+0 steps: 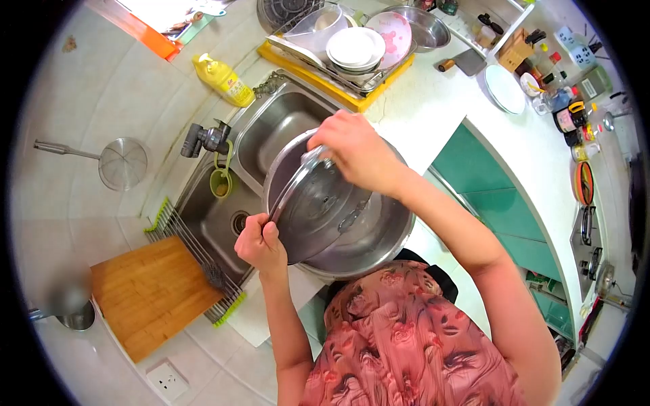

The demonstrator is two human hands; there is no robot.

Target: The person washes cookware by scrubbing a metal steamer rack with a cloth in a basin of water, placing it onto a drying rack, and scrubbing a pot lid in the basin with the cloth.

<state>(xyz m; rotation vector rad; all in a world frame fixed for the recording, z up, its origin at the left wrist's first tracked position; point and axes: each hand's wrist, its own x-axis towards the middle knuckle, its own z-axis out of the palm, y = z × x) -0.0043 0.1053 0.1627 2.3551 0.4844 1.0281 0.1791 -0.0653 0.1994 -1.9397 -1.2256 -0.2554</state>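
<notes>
A round pot lid (315,220), apparently glass with a metal rim, is tilted over a large stainless steel basin (386,233). My left hand (261,245) is closed on the lid's near-left rim, thumb against the edge. Over the far rim, my right hand (353,150) bends with its fingers curled on the lid's edge; some fingertips are hidden. Wet, shiny patches show on the lid's surface. The basin rests at the front edge of the double sink (291,111), partly covering it.
A faucet (206,139) with a hanging green strainer (221,181) stands behind the sink. A cutting board (156,291) lies on a roll-up rack (196,264) at left. Yellow bottle (223,80), dish rack with bowls (355,49) and cleaver (468,62) are further back.
</notes>
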